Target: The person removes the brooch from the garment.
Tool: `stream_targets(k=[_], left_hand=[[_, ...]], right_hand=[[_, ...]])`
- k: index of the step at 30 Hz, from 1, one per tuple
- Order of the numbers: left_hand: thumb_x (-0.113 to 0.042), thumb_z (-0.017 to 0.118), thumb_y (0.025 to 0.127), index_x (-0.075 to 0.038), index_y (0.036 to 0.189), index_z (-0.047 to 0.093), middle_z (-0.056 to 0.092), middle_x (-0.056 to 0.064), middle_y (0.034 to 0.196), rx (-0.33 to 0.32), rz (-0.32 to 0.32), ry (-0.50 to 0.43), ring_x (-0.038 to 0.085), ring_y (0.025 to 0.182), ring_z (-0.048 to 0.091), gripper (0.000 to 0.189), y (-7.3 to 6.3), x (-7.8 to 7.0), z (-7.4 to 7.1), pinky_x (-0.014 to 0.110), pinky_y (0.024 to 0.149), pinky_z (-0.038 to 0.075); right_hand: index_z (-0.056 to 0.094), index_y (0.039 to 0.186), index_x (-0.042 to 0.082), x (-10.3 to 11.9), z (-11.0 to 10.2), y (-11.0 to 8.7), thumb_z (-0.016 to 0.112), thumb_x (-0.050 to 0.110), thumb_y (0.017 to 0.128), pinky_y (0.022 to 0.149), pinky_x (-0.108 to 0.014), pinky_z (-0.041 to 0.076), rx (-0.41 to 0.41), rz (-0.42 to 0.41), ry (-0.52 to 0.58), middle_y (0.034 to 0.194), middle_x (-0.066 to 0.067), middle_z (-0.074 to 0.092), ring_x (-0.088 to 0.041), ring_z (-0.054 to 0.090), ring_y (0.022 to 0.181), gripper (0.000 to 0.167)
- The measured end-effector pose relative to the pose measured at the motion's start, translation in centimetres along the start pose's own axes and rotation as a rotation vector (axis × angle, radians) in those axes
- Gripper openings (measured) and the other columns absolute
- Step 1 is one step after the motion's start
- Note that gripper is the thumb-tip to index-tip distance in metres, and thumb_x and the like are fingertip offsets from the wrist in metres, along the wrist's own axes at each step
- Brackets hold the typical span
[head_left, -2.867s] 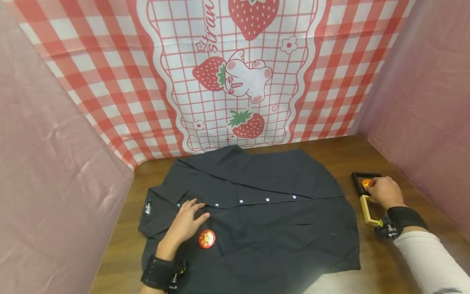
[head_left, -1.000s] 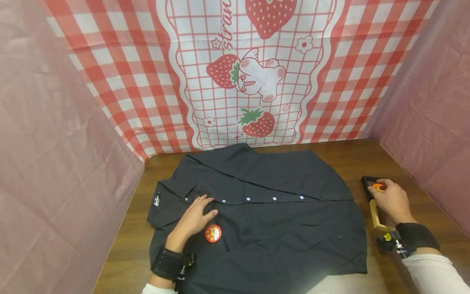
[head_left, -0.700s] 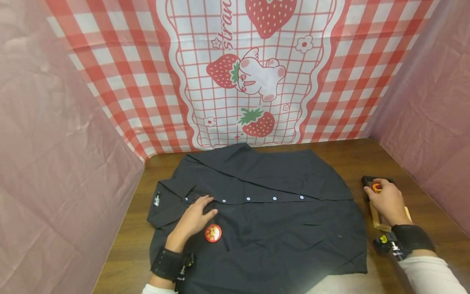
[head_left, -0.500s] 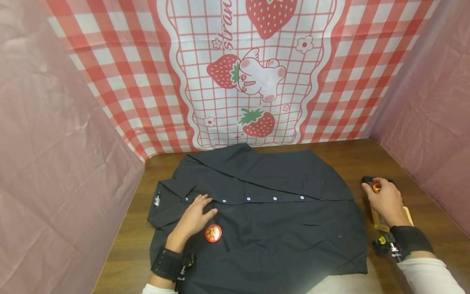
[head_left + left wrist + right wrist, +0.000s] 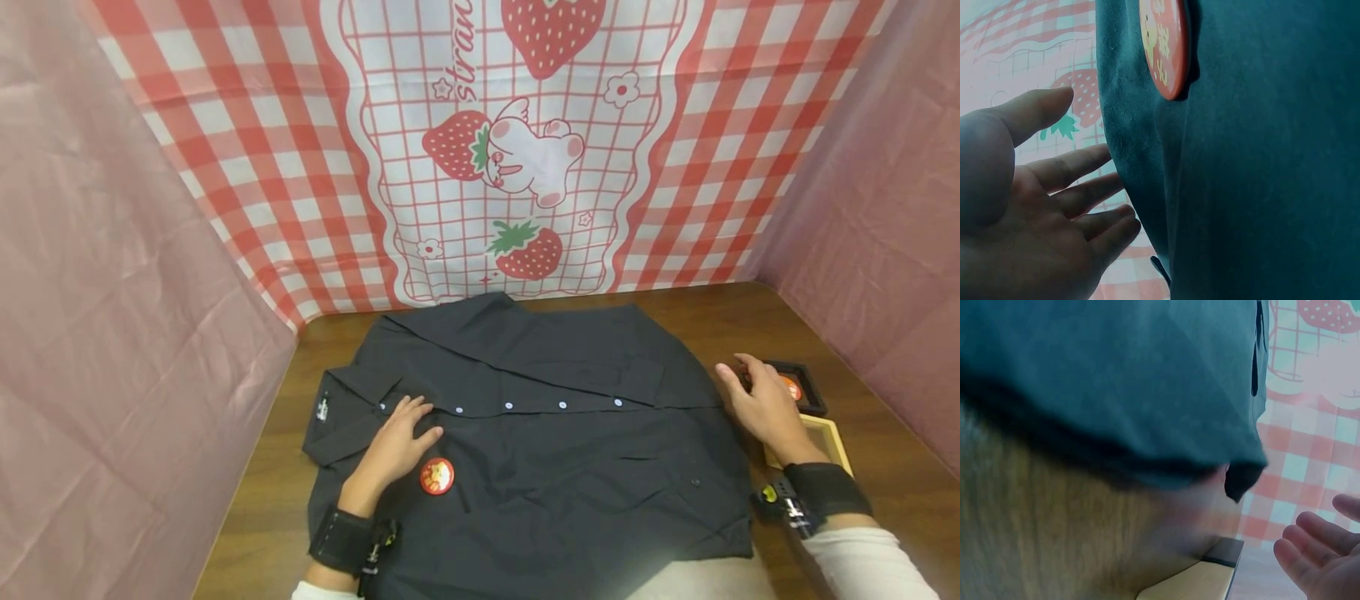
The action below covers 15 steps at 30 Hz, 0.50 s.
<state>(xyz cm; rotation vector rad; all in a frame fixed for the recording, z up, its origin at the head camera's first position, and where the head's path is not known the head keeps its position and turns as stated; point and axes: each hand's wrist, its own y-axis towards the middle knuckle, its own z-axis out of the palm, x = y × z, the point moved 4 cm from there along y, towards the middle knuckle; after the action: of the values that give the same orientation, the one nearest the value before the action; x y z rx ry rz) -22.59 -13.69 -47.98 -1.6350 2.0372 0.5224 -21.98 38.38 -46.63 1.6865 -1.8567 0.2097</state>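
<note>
A dark button-up shirt (image 5: 540, 483) lies spread on the wooden table, its collar to the left. My left hand (image 5: 393, 450) rests on its front close to the collar, fingers straight. Just right of the wrist side lies a round red pin badge (image 5: 437, 476) on the cloth, its edge also visible in the left wrist view (image 5: 1169, 56). My right hand (image 5: 765, 408) is at the shirt's hem, fingers extended and holding nothing. Beside it stands a small black tray (image 5: 813, 396) with an orange round badge (image 5: 792, 387) inside, partly covered by the hand.
A light wooden tray (image 5: 836, 442) adjoins the black one on the near side, partly behind my right wrist. A checked strawberry cloth (image 5: 675, 167) hangs at the back, with pink cloth walls (image 5: 150, 333) on both sides. Wooden table (image 5: 262, 492) borders the shirt.
My right hand, earlier with its fingers at the orange badge in the black tray, has moved left to the shirt's hem, leaving the badge in the tray. The left hand has stayed on the shirt.
</note>
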Motion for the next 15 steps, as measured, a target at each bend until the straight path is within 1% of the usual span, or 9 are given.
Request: stream_targets(k=[3, 10, 15], left_hand=[[-0.027, 0.065, 0.092, -0.003, 0.133, 0.057, 0.046, 0.018, 0.149, -0.005, -0.003, -0.001, 0.039, 0.146, 0.028, 0.049, 0.0, -0.1, -0.1, 0.059, 0.114, 0.028], [-0.027, 0.066, 0.091, -0.003, 0.133, 0.057, 0.046, 0.022, 0.147, -0.017, 0.006, 0.001, 0.043, 0.144, 0.03, 0.049, -0.1, 0.0, 0.1, 0.058, 0.115, 0.027], [-0.027, 0.065, 0.092, -0.001, 0.133, 0.057, 0.045, 0.02, 0.149, -0.006, 0.001, -0.005, 0.041, 0.145, 0.028, 0.05, -0.1, -0.1, 0.2, 0.058, 0.115, 0.028]], right_hand=[[0.041, 0.136, -0.011, 0.2, 0.1, -0.1, 0.039, 0.041, 0.103, 0.087, -0.065, 0.035, -0.004, -0.001, 0.001, 0.122, -0.038, 0.046, -0.053, 0.043, 0.112, 0.062], [0.041, 0.136, -0.011, 0.9, 0.5, -0.4, 0.041, 0.041, 0.103, 0.094, -0.07, 0.03, -0.003, -0.008, 0.017, 0.131, -0.043, 0.039, -0.059, 0.036, 0.12, 0.061], [0.043, 0.135, -0.01, 1.7, 0.5, -0.7, 0.044, 0.04, 0.102, 0.093, -0.07, 0.031, -0.039, -0.016, 0.038, 0.131, -0.041, 0.039, -0.057, 0.038, 0.12, 0.059]])
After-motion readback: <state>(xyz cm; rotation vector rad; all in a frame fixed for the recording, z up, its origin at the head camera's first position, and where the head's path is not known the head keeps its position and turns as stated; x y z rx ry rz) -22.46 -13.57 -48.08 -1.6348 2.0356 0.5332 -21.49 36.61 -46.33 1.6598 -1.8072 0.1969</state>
